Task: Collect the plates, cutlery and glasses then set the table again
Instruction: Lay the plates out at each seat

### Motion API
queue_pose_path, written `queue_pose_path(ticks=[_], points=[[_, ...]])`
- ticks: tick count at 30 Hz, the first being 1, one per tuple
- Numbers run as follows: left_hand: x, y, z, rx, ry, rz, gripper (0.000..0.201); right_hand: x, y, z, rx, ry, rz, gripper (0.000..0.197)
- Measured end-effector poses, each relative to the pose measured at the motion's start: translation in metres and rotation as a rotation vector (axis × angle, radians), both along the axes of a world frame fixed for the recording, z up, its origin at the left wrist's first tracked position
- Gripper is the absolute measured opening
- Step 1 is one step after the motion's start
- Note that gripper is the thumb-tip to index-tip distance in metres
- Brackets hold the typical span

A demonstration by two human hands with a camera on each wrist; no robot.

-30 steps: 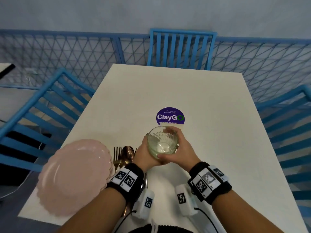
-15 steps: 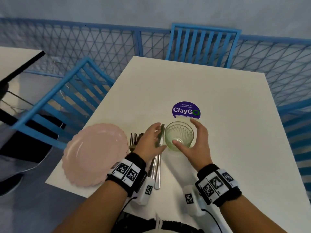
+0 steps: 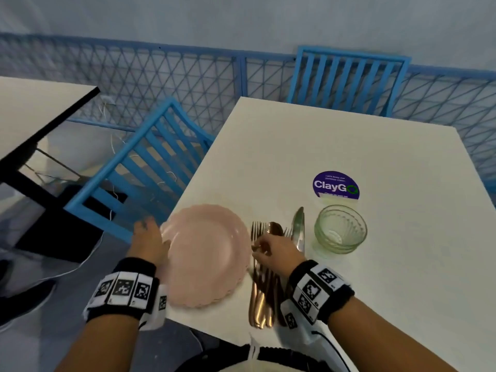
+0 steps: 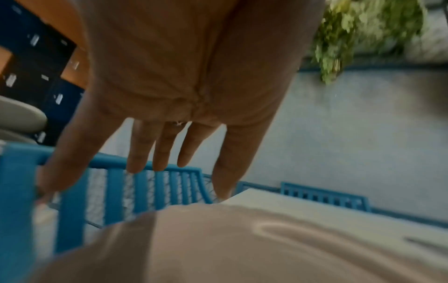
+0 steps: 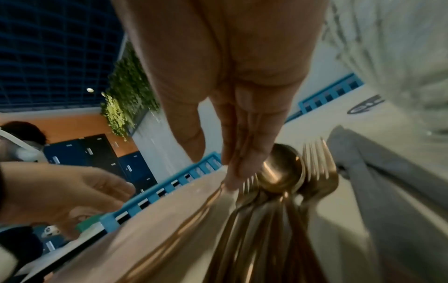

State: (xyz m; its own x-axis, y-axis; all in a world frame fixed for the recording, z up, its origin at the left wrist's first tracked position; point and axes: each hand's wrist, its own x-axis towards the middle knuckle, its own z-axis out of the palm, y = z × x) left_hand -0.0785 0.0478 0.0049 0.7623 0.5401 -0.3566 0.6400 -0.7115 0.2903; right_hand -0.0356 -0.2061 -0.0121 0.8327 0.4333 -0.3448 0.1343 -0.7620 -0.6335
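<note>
- On the white desk [image 3: 362, 146] I read "ClayGO" in white on a round purple sticker [image 3: 335, 184]; the small print above and below that word is too fine for me to read.
- My wrist bands carry black-and-white square codes, no legible text.
- The stack of pink plates [image 3: 206, 253] sits at the near left corner of the desk, its scalloped rim reaching the left edge. How many plates are stacked I cannot count.
- My left hand [image 3: 150, 241] rests at the left rim of the plates with its fingers spread and straight; in the left wrist view the left hand [image 4: 194, 86] hangs fingers-down over the blurred pink surface [image 4: 242, 249]. Whether the fingertips touch the rim I cannot tell.
- The cutlery [image 3: 264, 280], a bundle of copper-toned forks and a spoon with a silver knife [image 3: 298, 229] beside them, lies just right of the plates, handles toward me.
- My right hand [image 3: 276, 251] lies over the cutlery; the right wrist view shows the right hand [image 5: 230, 86] with fingers pressed together, tips down on the fork tines [image 5: 247, 183] by the spoon bowl [image 5: 283, 172]. I cannot see a closed pinch.
- The green-tinted ribbed glass [image 3: 340, 229] stands upright just right of the knife, below the sticker, free of both hands.
- Blue slatted chairs [image 3: 150, 162] flank the desk; the right-hand one is cut off.
</note>
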Motion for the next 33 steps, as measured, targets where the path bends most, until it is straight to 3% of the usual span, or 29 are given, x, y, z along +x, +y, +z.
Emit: queue_pose_path(ticks=[5,9,13,16,19,27,33], points=[[-0.005,0.019,-0.010,-0.104,0.165,0.005,0.061,0.002,0.020,-0.015,-0.043,0.187,-0.079,0.039],[0.012,0.018,-0.006,-0.078,0.088,-0.100,0.050,0.008,0.022,-0.007,-0.030,0.106,-0.146,0.038],[0.031,0.009,0.016,-0.115,-0.122,-0.163,0.042,0.019,0.015,0.013,0.300,0.058,-0.395,0.043],[0.046,-0.002,0.029,-0.222,-0.251,-0.179,0.051,0.020,0.014,0.033,0.794,0.340,-0.594,0.044],[0.065,-0.012,0.036,-0.335,-0.304,-0.189,0.061,0.016,0.014,0.047,1.022,0.484,-0.652,0.041],[0.110,-0.036,0.041,-0.522,-0.397,-0.189,0.058,0.023,-0.004,0.054,1.173,0.318,-0.801,0.043],[0.129,-0.046,0.042,-0.796,-0.298,-0.216,0.041,0.031,-0.013,0.060,1.221,0.204,-0.796,0.061]])
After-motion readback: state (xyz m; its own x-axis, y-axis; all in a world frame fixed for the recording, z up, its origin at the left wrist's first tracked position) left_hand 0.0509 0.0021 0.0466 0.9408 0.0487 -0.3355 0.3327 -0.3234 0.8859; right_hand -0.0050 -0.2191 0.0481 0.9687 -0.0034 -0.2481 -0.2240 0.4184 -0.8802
